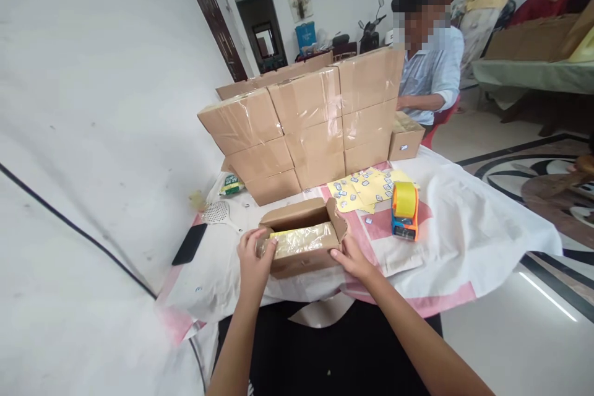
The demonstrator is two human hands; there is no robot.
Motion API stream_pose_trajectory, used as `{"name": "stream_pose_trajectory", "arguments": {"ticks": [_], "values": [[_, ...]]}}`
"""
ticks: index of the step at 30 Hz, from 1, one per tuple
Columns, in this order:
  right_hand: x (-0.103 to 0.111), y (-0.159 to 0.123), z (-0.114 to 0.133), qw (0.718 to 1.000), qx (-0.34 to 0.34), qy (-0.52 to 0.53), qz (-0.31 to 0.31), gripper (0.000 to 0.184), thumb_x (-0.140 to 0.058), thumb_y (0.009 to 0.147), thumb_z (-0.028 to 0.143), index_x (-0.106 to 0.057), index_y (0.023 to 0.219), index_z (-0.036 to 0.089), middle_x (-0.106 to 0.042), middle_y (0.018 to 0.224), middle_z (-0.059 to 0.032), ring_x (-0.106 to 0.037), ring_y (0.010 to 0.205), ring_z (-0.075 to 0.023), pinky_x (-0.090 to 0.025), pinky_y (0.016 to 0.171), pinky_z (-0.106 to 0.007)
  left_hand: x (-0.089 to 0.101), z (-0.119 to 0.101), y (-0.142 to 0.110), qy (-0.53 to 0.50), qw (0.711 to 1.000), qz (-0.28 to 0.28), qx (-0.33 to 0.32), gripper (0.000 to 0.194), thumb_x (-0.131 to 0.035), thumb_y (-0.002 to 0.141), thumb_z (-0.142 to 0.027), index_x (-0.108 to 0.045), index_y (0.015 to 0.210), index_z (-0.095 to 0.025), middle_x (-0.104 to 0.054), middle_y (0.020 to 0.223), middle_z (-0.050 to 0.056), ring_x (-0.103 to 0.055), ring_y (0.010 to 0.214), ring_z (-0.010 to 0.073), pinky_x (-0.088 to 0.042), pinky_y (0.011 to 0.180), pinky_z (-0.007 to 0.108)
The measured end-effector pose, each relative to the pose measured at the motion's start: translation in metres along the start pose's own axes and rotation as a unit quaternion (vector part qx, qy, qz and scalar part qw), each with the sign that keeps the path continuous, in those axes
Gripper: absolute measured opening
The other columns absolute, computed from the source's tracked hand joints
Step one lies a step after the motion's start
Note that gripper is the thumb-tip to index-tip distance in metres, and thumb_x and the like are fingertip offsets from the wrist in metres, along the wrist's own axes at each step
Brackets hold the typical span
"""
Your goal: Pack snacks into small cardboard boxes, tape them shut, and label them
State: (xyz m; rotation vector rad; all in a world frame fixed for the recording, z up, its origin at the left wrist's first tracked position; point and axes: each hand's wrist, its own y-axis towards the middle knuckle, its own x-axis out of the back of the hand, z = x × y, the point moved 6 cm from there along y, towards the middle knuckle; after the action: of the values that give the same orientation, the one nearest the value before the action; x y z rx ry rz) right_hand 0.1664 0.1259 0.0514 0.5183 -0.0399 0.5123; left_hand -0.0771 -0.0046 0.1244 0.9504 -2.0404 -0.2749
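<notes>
An open cardboard box (306, 263) sits at the near edge of the cloth-covered table, its far flap raised. Inside it shows a row of clear-wrapped yellowish contents (304, 240); their exact kind I cannot make out. My left hand (256, 257) grips the box's left end, the thumb over the near corner. On the opposite end, my right hand (352, 255) is closed round the right wall, thumb on the near side. To the right of the box stands a tape dispenser (404, 213) with a yellow roll. Yellow sticker sheets (357, 192) lie just beyond.
Taped cardboard boxes (310, 120) are stacked like a wall across the table. A black phone (189, 244), a white slotted spoon (218, 213) and a green packet (231, 184) lie at left. A smaller box (404, 139) stands beside a seated person (431, 68) behind the stack.
</notes>
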Motion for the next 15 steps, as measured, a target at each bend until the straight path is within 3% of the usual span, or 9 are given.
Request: {"name": "stream_pose_trajectory", "arguments": {"ticks": [2,4,9,12,15], "values": [[0.004,0.004,0.020,0.999,0.047,0.002,-0.016,0.075,-0.051,0.096,0.071,-0.047,0.156,0.027,-0.036,0.165,-0.0114,-0.032,0.155,-0.0341,-0.029,0.127,-0.054,-0.001,0.000,-0.006,-0.001,1.000,0.006,-0.009,0.031,-0.056,0.097,-0.048,-0.069,0.114,-0.026,-0.065,0.124,0.009,-0.059,0.124,0.0287,-0.048,0.110,0.049],[0.006,0.011,0.038,0.998,0.062,0.004,-0.021,0.068,-0.043,0.101,0.068,-0.045,0.157,0.031,-0.027,0.170,-0.0070,-0.023,0.159,-0.0316,-0.023,0.129,-0.053,0.000,-0.002,-0.011,0.002,1.000,0.014,-0.020,0.032,-0.052,0.099,-0.048,-0.071,0.114,-0.027,-0.068,0.123,0.009,-0.059,0.124,0.0288,-0.047,0.110,0.049],[0.005,0.026,0.057,0.998,0.045,0.028,-0.023,0.053,-0.050,0.103,0.058,-0.055,0.150,0.034,-0.039,0.165,-0.0065,-0.031,0.156,-0.0288,-0.025,0.129,-0.050,0.007,-0.027,-0.019,0.070,0.994,0.016,-0.081,0.029,-0.058,0.098,-0.045,-0.072,0.120,-0.032,-0.067,0.138,0.007,-0.049,0.137,0.0354,-0.030,0.117,0.061],[0.002,0.028,0.058,0.997,0.048,0.036,-0.042,0.045,-0.054,0.102,0.053,-0.062,0.142,0.032,-0.044,0.161,-0.0079,-0.037,0.153,-0.0284,-0.028,0.128,-0.050,-0.002,-0.051,-0.018,0.120,0.977,0.084,-0.152,0.037,-0.057,0.099,-0.040,-0.063,0.135,-0.035,-0.068,0.140,0.007,-0.055,0.135,0.0332,-0.022,0.120,0.063],[0.001,0.025,0.056,0.996,0.030,0.023,-0.081,0.040,-0.054,0.102,0.052,-0.065,0.133,0.029,-0.050,0.156,-0.0099,-0.041,0.150,-0.0284,-0.030,0.127,-0.049,-0.011,-0.063,-0.013,0.106,0.967,0.133,-0.192,0.036,-0.056,0.100,-0.037,-0.065,0.134,-0.034,-0.073,0.131,0.006,-0.064,0.124,0.0310,-0.028,0.117,0.059]]}}
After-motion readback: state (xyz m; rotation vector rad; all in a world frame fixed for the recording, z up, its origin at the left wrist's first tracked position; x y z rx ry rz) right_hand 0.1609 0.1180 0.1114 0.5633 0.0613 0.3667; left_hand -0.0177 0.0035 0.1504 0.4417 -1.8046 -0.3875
